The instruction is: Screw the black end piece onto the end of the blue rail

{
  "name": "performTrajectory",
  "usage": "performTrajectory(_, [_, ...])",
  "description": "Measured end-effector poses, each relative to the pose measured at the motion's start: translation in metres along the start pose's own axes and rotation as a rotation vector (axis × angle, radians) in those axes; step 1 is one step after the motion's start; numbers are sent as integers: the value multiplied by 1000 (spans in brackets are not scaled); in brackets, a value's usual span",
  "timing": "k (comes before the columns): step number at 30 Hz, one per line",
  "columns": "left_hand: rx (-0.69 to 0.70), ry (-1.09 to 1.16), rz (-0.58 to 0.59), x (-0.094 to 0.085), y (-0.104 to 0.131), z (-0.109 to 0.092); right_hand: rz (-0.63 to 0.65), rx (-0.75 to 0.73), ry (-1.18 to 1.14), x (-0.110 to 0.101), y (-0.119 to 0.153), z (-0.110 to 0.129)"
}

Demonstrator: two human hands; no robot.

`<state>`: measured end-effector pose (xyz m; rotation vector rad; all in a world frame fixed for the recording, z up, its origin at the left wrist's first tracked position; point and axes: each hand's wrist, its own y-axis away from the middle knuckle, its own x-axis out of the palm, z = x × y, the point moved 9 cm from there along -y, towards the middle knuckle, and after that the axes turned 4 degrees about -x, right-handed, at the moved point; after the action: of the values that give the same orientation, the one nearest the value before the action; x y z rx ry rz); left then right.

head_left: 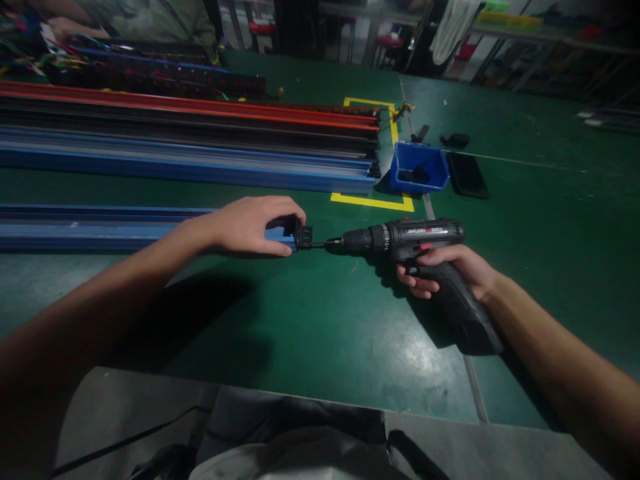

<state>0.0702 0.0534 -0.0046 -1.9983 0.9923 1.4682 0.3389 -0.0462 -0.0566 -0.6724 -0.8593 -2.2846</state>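
Note:
My left hand point(250, 227) is wrapped over the right end of a long blue rail point(100, 233), its thumb and fingers gripping a black end piece point(304, 237) at the rail's tip. Around the handle of a black cordless drill point(425, 233) the fingers of my right hand point(450, 270) are closed, the index finger near the trigger. The drill points left, and its thin bit reaches the face of the end piece. The bit's exact contact is too small to tell.
Behind lie several blue, black and red rails point(200, 153). A blue bin point(420, 167) with black parts stands beside a dark flat device point(468, 175) on the green table point(320, 320). A person's arm point(75, 30) is at the back left.

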Motion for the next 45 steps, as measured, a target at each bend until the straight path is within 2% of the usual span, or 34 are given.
performTrajectory(21, [1, -1, -6, 1, 0, 1, 10, 14, -53, -2, 0, -2])
performTrajectory(45, [-15, -4, -3, -1, 0, -1, -4, -14, -10, -1, -1, 0])
